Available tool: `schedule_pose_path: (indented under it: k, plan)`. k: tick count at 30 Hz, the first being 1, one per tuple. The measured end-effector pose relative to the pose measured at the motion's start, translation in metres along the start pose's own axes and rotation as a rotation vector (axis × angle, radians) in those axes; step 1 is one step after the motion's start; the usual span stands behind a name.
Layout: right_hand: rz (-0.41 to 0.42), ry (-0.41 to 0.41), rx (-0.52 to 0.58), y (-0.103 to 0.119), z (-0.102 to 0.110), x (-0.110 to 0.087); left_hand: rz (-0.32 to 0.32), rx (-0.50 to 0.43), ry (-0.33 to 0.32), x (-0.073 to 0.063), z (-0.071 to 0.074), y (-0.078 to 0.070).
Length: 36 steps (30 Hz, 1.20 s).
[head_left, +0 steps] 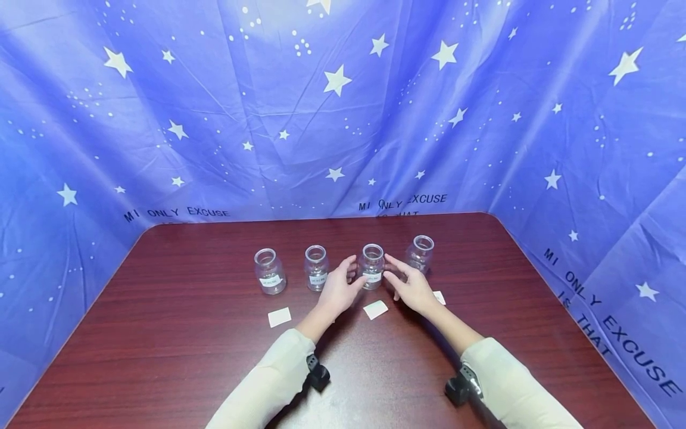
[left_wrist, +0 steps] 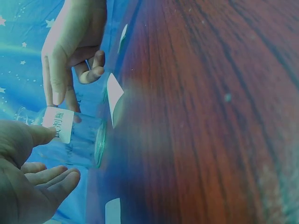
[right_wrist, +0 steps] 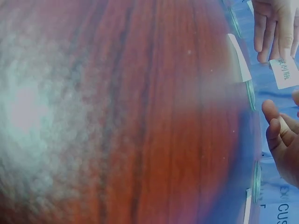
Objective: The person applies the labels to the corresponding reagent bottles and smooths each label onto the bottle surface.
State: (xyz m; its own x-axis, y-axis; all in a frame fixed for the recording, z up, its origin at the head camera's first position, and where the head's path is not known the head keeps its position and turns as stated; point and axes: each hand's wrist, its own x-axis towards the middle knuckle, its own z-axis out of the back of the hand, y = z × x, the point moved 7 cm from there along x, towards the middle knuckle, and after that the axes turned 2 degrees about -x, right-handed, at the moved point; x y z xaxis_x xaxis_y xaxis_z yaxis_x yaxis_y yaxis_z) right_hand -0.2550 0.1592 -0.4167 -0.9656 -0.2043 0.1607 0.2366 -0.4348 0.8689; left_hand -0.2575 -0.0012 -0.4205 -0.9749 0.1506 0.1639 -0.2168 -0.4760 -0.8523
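Blue star-printed cloth (head_left: 289, 107) hangs behind and beside a dark red wood-grain table (head_left: 161, 333), beyond both hands. Leftmost, well out to the left of the left hand, a first glass jar (head_left: 271, 267) stands with its label to the person; a white slip (head_left: 280, 317) lies nearer the person than that jar. Next, just beside the left hand and partly hidden by it, stands a second labelled jar (head_left: 316, 262).

The left hand (head_left: 339, 289) comes to the third jar (head_left: 372, 261) from its left, fingers loosely bent, thumb on the front label (left_wrist: 63, 125). This jar stands between the two hands, just ahead of them. Its long axis is vertical, mouth up, and its label faces the person. The left hand looks the nearer one, since its thumb touches the label; another slip (head_left: 376, 309) lies between the hands, on the person's side.

The right hand (head_left: 415, 289) flanks the jar's right side with fingers extended and parted, gripping nothing; whether its fingertips meet the glass, I cannot tell. Just beyond it stands a fourth jar (head_left: 420, 250), its lower part partly hidden, and a slip (head_left: 439, 297) shows beside its wrist.
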Motion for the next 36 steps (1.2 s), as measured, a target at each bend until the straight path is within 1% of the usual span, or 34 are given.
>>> schedule_pose_path:
  k: [3,6,10,15,18,21,23,29,32,36]
  plan:
    - [0.010,-0.013,-0.019,-0.012,-0.001,0.003,-0.009,-0.008,0.001,0.000,0.001,0.000]
    - [0.018,-0.025,-0.031,-0.015,-0.002,0.004,-0.015,-0.011,-0.005,0.000,0.001,0.001]
    - [0.025,-0.038,-0.031,-0.013,-0.003,0.004,-0.014,-0.022,-0.014,0.001,0.001,0.003]
    - [0.012,-0.027,-0.026,-0.001,-0.001,0.001,-0.004,-0.037,-0.013,0.001,0.002,0.004]
    - [0.005,-0.020,-0.029,-0.004,-0.001,0.002,0.012,-0.031,-0.005,0.001,0.002,0.005]
    - [0.007,-0.014,-0.032,-0.015,-0.002,0.005,0.029,-0.022,0.001,0.000,0.002,0.006]
    - [0.016,-0.010,-0.042,-0.019,-0.003,0.006,0.030,-0.014,0.003,0.000,0.001,0.007]
    - [0.032,-0.028,-0.053,-0.020,-0.005,0.006,0.020,0.008,0.002,0.001,-0.001,0.007]
    - [0.041,-0.039,-0.054,-0.020,-0.004,0.006,0.026,0.004,0.000,0.001,-0.002,0.007]
    - [0.046,-0.038,-0.056,-0.017,-0.004,0.007,0.009,0.009,-0.009,0.001,0.000,0.005]
